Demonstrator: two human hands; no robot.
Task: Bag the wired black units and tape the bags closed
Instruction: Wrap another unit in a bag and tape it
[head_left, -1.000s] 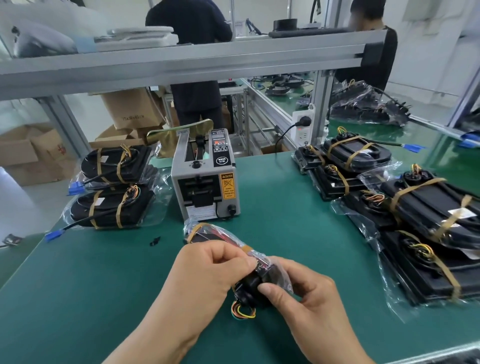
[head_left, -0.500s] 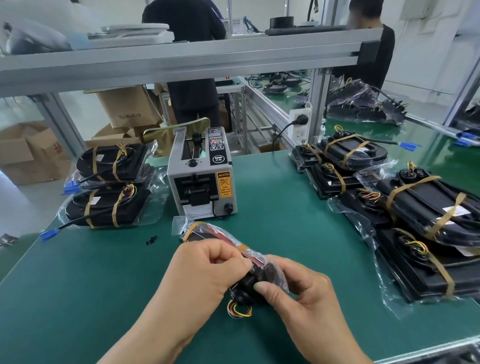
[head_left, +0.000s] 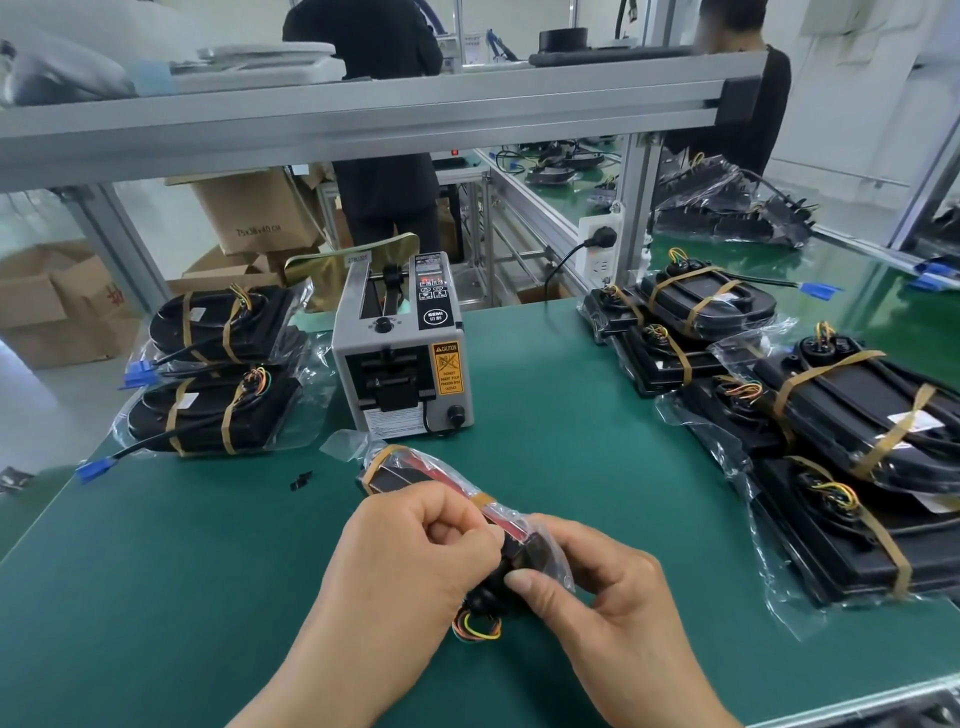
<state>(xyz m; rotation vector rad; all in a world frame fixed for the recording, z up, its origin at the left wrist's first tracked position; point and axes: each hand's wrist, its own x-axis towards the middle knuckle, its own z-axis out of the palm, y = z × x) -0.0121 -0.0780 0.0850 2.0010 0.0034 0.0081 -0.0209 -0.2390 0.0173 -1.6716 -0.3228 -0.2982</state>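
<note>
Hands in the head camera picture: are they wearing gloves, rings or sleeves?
No. The left hand and the right hand are both bare. There are no gloves, rings, watch or bracelet to see. No sleeve shows either, right up to the bottom edge of the picture.

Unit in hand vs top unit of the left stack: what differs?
The held unit is gripped by the left hand and right hand; the stack's top unit lies flat on another. The held unit's coloured wires hang below the hands; the top unit's sit on top. Both are bagged, with tan bands.
</note>
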